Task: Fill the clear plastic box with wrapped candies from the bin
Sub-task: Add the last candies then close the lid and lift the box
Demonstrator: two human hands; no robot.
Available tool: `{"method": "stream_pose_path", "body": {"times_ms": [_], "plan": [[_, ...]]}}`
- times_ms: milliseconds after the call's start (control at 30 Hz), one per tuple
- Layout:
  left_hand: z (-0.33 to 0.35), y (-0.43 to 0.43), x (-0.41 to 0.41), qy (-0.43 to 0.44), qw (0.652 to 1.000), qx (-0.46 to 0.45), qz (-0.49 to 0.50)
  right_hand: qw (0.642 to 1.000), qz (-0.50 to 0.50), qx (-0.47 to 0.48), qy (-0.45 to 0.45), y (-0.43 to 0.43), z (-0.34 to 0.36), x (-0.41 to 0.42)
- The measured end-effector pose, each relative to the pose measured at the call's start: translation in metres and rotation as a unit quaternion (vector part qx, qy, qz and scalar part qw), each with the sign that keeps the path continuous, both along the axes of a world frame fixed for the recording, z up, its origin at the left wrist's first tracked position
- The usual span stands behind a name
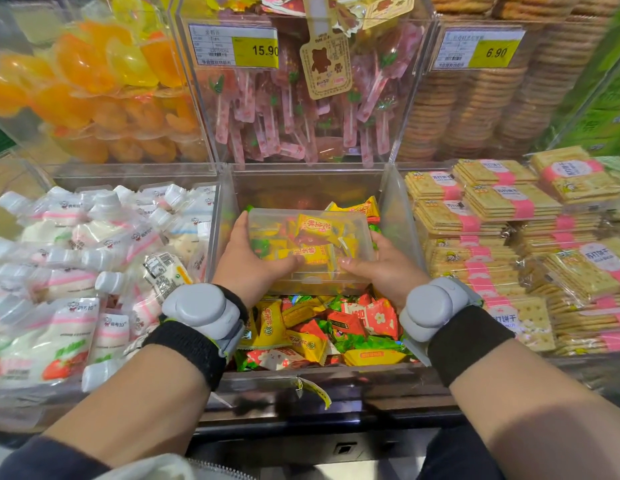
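Note:
A clear plastic box [310, 249] with its lid on sits over the middle bin [225, 216] and holds several yellow and red wrapped candies. My left hand [247, 263] grips its left side, thumb lying across the lid. On the box's right side rests my right hand [377, 265], whose thumb also presses on the lid. Loose wrapped candies [322, 327] in yellow, red and green fill the bin below and in front of the box. Both wrists carry grey devices on black bands.
White pouches with caps [93, 258] fill the bin to the left. Stacked cracker packs [502, 244] lie on the right. Behind stand clear bins of orange jellies [93, 91], pink lollipops [301, 109] and round biscuits [474, 105].

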State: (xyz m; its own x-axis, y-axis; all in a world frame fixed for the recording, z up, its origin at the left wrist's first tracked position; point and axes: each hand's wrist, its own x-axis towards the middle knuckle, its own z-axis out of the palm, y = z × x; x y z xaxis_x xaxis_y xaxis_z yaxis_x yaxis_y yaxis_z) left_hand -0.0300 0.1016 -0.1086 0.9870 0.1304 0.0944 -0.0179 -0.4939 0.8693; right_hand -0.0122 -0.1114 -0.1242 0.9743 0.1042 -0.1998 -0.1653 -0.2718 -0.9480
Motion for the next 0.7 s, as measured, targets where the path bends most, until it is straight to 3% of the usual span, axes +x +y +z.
{"method": "stream_pose_path", "body": {"times_ms": [300,700], "plan": [[0.0001,0.0015,-0.0007,0.002,1.000,0.008,-0.020,0.998,0.010,-0.021,-0.059,0.0020,-0.0002,-0.0051],[-0.0014,0.0020,0.0033,-0.011,1.000,-0.015,-0.012,0.999,-0.019,-0.021,-0.022,0.0027,-0.0013,-0.0001]]}}
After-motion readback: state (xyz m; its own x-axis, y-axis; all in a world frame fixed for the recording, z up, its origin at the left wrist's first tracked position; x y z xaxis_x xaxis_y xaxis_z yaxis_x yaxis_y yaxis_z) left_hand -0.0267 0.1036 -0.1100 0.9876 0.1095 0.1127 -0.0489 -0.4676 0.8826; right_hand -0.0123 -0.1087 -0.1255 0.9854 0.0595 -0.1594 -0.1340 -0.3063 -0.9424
